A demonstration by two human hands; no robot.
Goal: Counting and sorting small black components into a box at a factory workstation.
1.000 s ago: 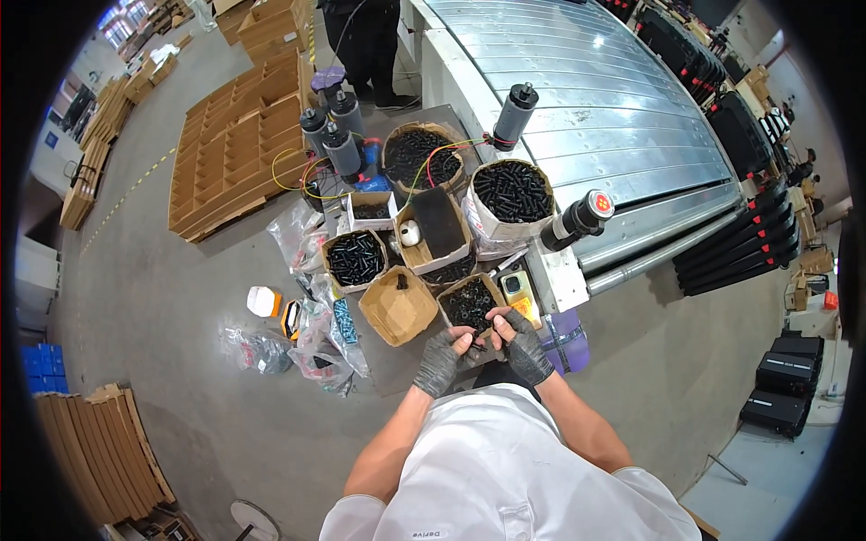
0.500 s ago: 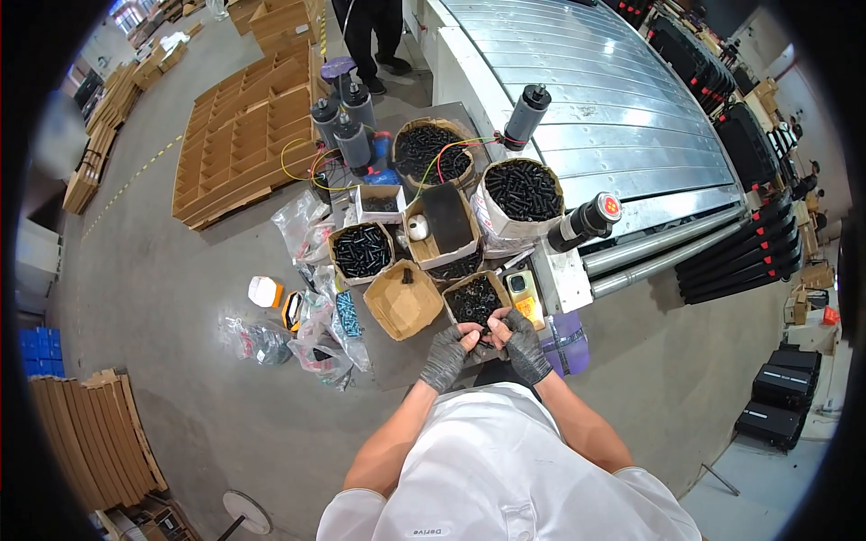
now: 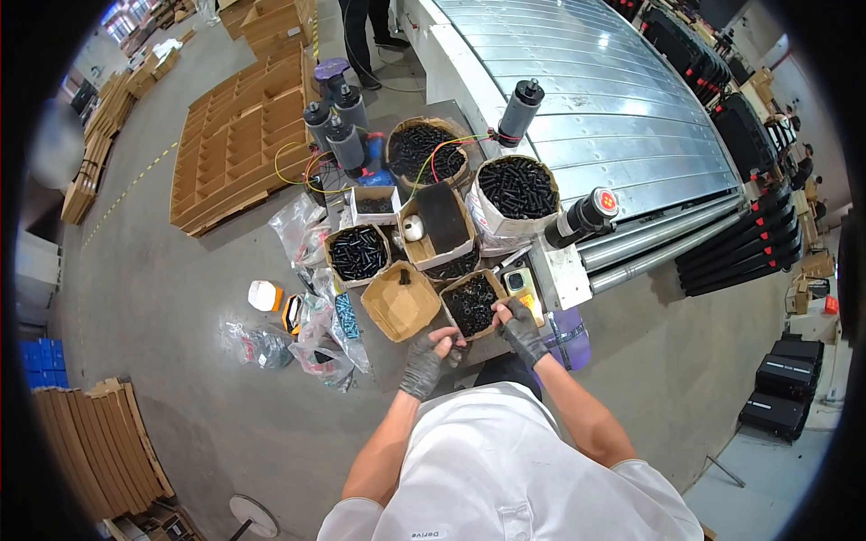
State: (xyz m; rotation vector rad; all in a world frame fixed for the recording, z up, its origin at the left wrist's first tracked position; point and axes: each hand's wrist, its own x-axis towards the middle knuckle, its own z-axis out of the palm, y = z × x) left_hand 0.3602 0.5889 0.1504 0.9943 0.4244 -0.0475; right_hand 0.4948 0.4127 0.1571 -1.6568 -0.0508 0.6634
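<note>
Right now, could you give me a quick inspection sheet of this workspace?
Surface: grey concrete floor.
Job's things: small cardboard box of dark parts, right by both hands.
Clutter: near-empty cardboard box; box of black pieces; two round tubs of black parts; plastic bags.
Grips: left hand and right hand, gloved, at the box rim; what they hold cannot be told.
Cables: coloured wires by dark cylinders.
Surroundings: ribbed metal machine top; wooden pallets; a person standing beyond.
</note>
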